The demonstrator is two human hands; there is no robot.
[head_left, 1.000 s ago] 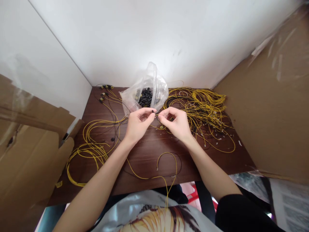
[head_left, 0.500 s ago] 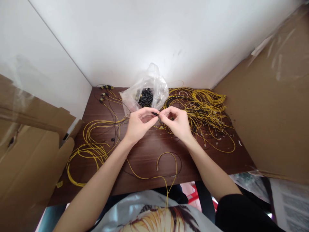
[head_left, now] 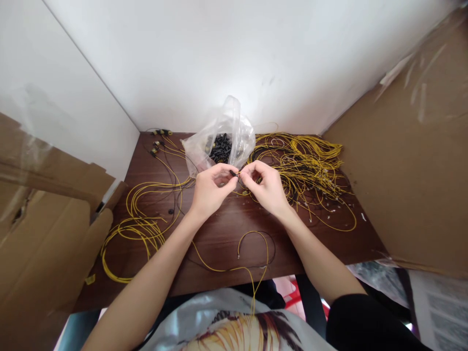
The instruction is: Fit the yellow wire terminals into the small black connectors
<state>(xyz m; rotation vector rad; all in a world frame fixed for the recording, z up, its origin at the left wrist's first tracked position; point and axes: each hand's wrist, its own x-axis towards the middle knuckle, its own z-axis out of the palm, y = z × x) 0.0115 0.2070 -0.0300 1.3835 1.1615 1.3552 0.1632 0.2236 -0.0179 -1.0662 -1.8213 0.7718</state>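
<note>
Between the fingertips of my left hand [head_left: 215,185] is a small black connector [head_left: 233,173], pinched against the thumb. My right hand [head_left: 263,184] meets it from the right, thumb and forefinger closed on the thin end of a yellow wire [head_left: 239,171] at the connector. Whether the wire tip sits inside the connector is hidden by the fingers. Just behind my hands stands a clear plastic bag [head_left: 241,122] holding many small black connectors [head_left: 221,147]. A loose yellow and black wire [head_left: 219,269] loops over the table's front edge below my hands.
A large tangle of yellow wires [head_left: 310,161] covers the table's back right. Coiled yellow wires [head_left: 109,256] lie at left, with several black connectors [head_left: 157,146] at the back left. Cardboard panels [head_left: 409,170] flank the brown table [head_left: 226,224], and a white wall [head_left: 234,63] stands behind.
My hands have shifted slightly left, and the connector is tilted a little differently in my left fingertips. Everything else on the table looks the same.
</note>
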